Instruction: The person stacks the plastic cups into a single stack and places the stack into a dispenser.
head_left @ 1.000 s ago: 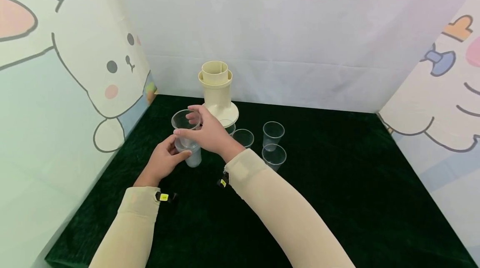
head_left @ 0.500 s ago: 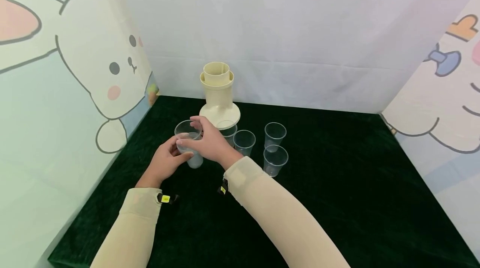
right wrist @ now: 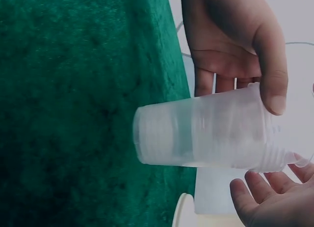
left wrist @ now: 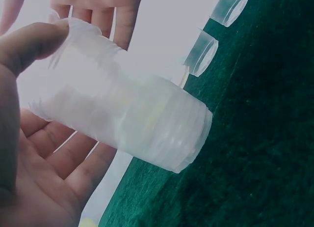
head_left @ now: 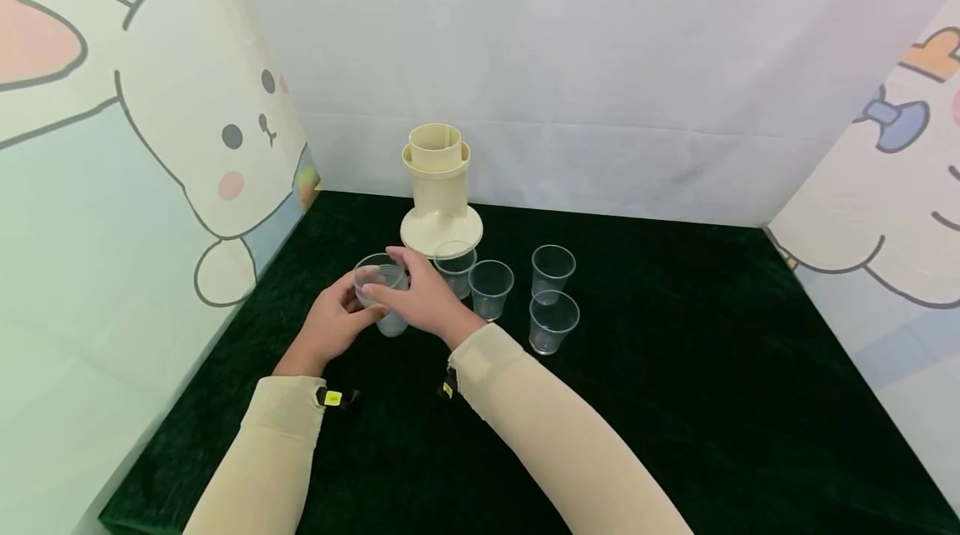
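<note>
My left hand (head_left: 330, 325) grips a stack of nested clear plastic cups (head_left: 392, 325), its thumb on the near side. In the left wrist view the stack (left wrist: 162, 124) is tilted, its closely spaced ridges showing near the base. A clear plastic cup (head_left: 362, 262) sits in the top of the stack, and my right hand (head_left: 427, 295) holds it by the rim, thumb on the near side. The right wrist view shows the stack (right wrist: 196, 131) between both hands, its base apart from the green cloth.
Several single clear cups stand upright right of the hands, among them one near cup (head_left: 551, 331) and one middle cup (head_left: 491, 289). Behind is a cream cylindrical stand (head_left: 438, 193) with a round base. Dark green cloth (head_left: 675, 368) covers the table, with printed curtains around.
My right hand has moved down, lowering its cup into the stack held by my left hand. The left hand stays nearly in place, and the view has shifted slightly.
</note>
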`<move>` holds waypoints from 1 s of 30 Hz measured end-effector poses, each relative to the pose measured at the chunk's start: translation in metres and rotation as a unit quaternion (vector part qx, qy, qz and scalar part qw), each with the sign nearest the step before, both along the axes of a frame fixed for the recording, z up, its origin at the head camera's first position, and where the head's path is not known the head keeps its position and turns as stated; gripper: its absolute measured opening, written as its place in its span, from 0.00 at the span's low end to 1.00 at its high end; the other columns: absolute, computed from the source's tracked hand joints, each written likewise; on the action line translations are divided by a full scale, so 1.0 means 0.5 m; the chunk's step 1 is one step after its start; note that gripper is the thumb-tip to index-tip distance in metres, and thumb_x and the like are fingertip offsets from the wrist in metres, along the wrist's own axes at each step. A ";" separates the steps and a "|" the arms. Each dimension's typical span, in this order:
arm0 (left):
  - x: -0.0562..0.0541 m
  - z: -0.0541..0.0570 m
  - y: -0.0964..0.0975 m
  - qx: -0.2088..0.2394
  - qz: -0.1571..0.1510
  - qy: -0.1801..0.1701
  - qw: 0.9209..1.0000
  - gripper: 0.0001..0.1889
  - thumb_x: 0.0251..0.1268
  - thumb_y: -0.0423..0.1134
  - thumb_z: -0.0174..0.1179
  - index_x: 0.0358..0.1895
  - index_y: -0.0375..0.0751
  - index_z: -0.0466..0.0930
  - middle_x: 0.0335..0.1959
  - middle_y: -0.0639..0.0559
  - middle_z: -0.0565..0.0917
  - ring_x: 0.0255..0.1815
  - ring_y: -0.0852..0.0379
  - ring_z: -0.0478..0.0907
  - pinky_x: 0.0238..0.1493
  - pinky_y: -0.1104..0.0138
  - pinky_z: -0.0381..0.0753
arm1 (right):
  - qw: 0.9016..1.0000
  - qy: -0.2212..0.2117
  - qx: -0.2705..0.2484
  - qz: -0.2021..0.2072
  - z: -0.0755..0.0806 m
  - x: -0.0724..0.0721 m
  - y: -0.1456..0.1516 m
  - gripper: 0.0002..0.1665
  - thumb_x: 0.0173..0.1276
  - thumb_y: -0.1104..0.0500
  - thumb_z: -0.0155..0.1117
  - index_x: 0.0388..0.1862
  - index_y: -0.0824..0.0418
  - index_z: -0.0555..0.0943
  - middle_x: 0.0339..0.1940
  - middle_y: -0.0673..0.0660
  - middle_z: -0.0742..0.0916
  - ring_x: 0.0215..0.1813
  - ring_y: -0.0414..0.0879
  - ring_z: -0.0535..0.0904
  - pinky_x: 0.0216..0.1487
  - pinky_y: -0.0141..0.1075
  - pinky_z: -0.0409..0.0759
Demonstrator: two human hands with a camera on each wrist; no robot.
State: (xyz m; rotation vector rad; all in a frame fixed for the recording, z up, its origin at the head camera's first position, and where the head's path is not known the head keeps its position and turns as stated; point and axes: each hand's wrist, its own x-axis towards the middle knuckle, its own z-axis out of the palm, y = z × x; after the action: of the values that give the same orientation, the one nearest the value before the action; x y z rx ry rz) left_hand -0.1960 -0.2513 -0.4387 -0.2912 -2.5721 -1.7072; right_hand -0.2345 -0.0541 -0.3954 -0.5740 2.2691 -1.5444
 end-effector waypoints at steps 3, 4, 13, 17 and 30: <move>0.001 0.001 0.001 0.000 -0.001 0.003 1.000 0.32 0.72 0.46 0.67 0.75 0.45 0.68 0.67 0.44 0.76 0.64 0.48 0.78 0.59 0.66 0.80 | 1.000 0.004 0.010 -0.005 -0.008 0.002 0.001 0.46 0.71 0.35 0.65 0.82 0.46 0.60 0.80 0.49 0.66 0.76 0.48 0.65 0.72 0.52 0.70; 0.001 0.001 0.001 0.000 -0.001 0.004 1.000 0.33 0.72 0.46 0.67 0.76 0.45 0.67 0.68 0.44 0.75 0.64 0.48 0.78 0.58 0.67 0.80 | 1.000 0.005 0.014 -0.006 -0.010 0.003 0.001 0.46 0.72 0.35 0.65 0.82 0.45 0.60 0.80 0.49 0.67 0.75 0.48 0.66 0.72 0.52 0.70; 0.001 -0.001 -0.001 0.007 -0.003 0.007 1.000 0.34 0.72 0.45 0.67 0.77 0.45 0.66 0.70 0.43 0.74 0.66 0.48 0.76 0.56 0.74 0.78 | 1.000 0.018 0.024 -0.002 -0.023 0.006 0.001 0.46 0.72 0.36 0.65 0.82 0.47 0.60 0.79 0.50 0.68 0.74 0.47 0.68 0.72 0.49 0.70; 0.002 -0.001 -0.002 0.003 -0.001 0.007 1.000 0.34 0.72 0.45 0.67 0.77 0.45 0.66 0.69 0.43 0.74 0.66 0.47 0.76 0.57 0.73 0.78 | 1.000 0.015 0.024 0.001 -0.029 0.006 0.001 0.45 0.73 0.36 0.65 0.82 0.45 0.60 0.79 0.48 0.68 0.73 0.46 0.69 0.72 0.50 0.70; 0.003 0.003 0.000 -0.002 -0.001 0.008 1.000 0.33 0.72 0.45 0.67 0.77 0.45 0.66 0.69 0.43 0.74 0.65 0.48 0.76 0.56 0.73 0.78 | 1.000 0.012 0.025 -0.003 -0.026 0.010 0.004 0.49 0.73 0.36 0.65 0.84 0.47 0.56 0.80 0.50 0.67 0.76 0.47 0.66 0.73 0.50 0.69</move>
State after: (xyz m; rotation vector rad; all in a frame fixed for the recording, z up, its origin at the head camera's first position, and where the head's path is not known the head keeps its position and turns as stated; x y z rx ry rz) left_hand -0.1945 -0.2511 -0.4373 -0.3064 -2.5661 -1.6938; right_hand -0.2296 -0.0521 -0.4084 -0.5746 2.3220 -1.4878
